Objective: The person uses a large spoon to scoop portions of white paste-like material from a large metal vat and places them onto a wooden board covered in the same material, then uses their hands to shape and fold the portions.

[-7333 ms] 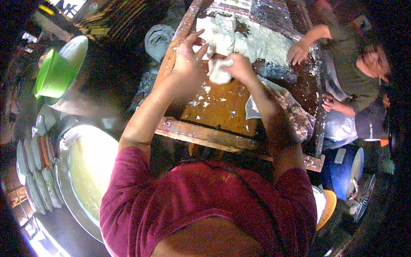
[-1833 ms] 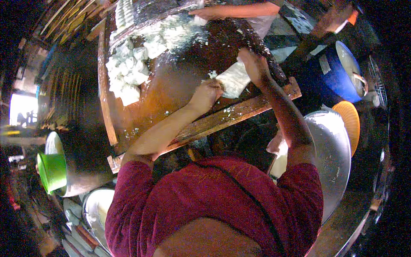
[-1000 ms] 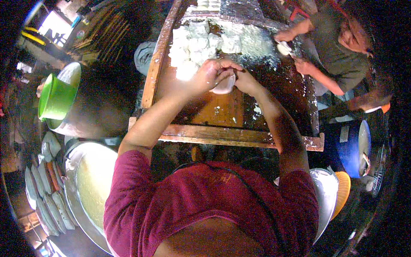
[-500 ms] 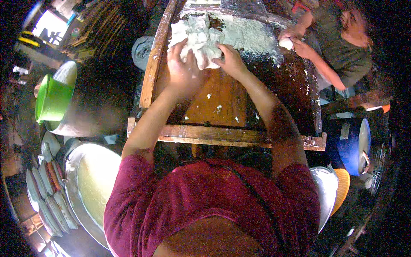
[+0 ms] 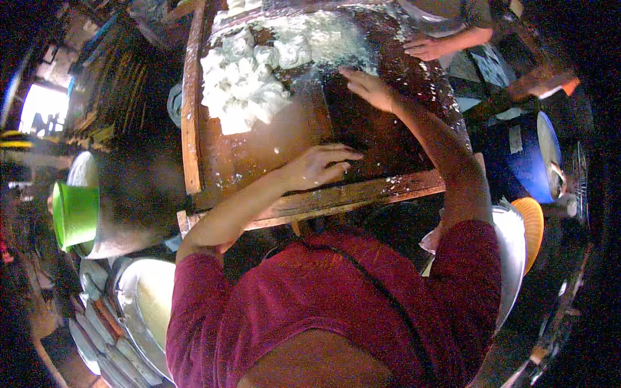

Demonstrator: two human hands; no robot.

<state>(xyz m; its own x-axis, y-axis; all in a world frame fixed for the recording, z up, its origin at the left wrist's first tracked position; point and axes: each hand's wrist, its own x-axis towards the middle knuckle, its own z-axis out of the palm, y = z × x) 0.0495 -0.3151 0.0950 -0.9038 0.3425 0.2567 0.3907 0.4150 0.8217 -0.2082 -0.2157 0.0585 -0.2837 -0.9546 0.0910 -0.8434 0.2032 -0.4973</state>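
A heap of soft white dough pieces (image 5: 244, 87) lies on the floured wooden worktable (image 5: 249, 152), toward its left side. My left hand (image 5: 317, 167) hovers or rests near the table's front edge, its fingers stretched out and holding nothing; contact with the wood is hard to tell. Farther forward and to the right, my right hand (image 5: 370, 88) reaches over the dark part of the tabletop, fingers extended and empty. Its fingertips are near a layer of loose white flour (image 5: 333, 40). Both hands are apart from the dough.
Another person's hand (image 5: 424, 48) is at the table's far right edge. A raised wooden rim (image 5: 349, 194) runs along the front. Left stand a green bucket (image 5: 77, 213) and a large metal basin (image 5: 139, 284); right, a blue barrel (image 5: 527, 155) and an orange basket (image 5: 530, 226).
Both my hands have let go of the dough. The left drew back toward the front edge, and the right shifted rightward. The view has turned; the other person's white lump is out of sight.
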